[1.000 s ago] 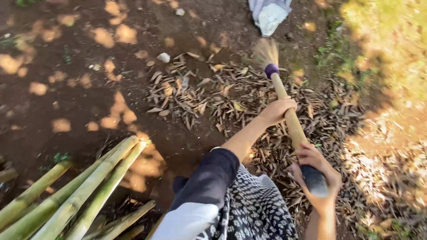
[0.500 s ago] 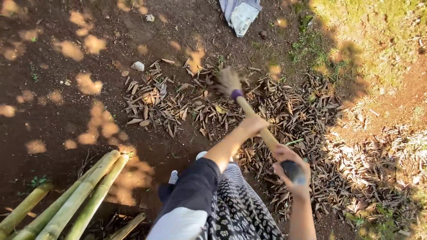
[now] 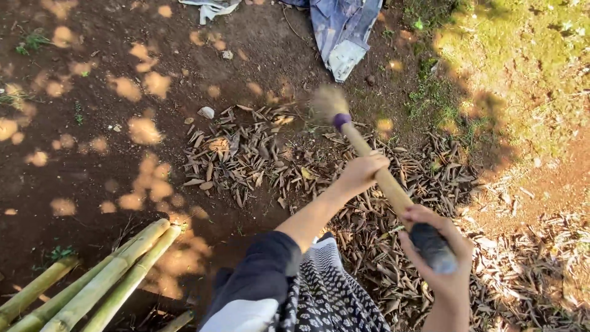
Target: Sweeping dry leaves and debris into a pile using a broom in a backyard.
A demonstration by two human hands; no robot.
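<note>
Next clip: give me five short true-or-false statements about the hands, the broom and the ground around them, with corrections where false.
1. Both hands grip the wooden-handled broom. True: left hand mid-handle, right hand at the dark end.
2. The broom's straw head lies on green grass. False: it is over dark soil beside the dry brown leaves.
3. Green bamboo poles lie at lower left. True.
4. A blue-grey cloth covers the leaf pile. False: it lies apart, beyond the leaves.
5. The left hand is empty. False: it holds the handle.

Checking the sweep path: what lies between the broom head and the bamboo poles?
Head view: dry leaves lie beside the broom head; then bare, sun-dappled dirt reaches the bamboo poles.
</note>
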